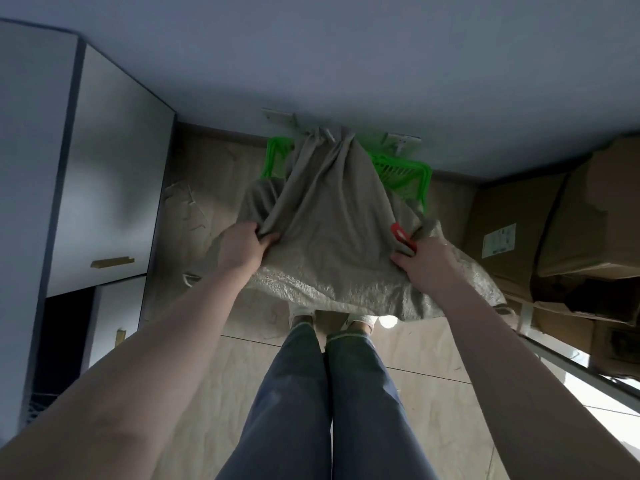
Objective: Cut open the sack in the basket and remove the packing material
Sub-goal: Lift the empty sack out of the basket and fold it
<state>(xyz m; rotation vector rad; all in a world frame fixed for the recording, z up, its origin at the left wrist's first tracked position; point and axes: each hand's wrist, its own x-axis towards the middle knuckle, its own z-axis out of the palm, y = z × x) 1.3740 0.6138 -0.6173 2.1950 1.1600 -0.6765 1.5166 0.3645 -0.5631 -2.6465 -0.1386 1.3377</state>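
Grey-beige woven plastic sack (325,216), draped over a bright green slatted plastic basket (403,171) on the floor, with left hand (242,247) clenched on its fabric and right hand (427,263) grasping fabric plus a red-handled cutter (401,235).

Single head-worn wide-angle view, directed steeply downward and forward past the wearer's legs (329,393) to the floor (415,358); wall (346,64) fills the upper frame.
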